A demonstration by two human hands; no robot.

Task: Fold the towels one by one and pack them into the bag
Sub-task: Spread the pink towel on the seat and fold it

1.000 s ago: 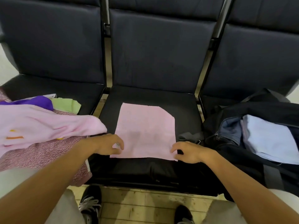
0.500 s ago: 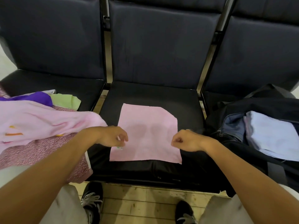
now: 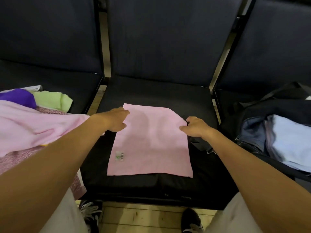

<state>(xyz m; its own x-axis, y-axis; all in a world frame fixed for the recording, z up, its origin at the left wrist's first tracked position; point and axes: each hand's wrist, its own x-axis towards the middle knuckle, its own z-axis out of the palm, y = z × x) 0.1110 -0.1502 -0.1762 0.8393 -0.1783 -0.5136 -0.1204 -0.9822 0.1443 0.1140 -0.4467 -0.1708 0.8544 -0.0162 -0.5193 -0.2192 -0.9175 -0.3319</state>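
A pink towel (image 3: 151,142) lies flat on the middle black seat, with a small label showing near its front left corner. My left hand (image 3: 116,120) holds the towel's far left corner. My right hand (image 3: 193,127) pinches the far right corner. The open black bag (image 3: 262,108) sits on the right seat with a folded light blue towel (image 3: 291,140) inside it.
On the left seat lies a pile of cloths: a large pale pink one (image 3: 33,126), a purple one (image 3: 18,97), a light green one (image 3: 52,100) and a patterned pink one (image 3: 15,160). Dark seat backs rise behind. My shoes stand on the wooden floor below.
Both hands went from the towel's near corners to its far corners. A label now shows on the towel's upper face. The view has come closer.
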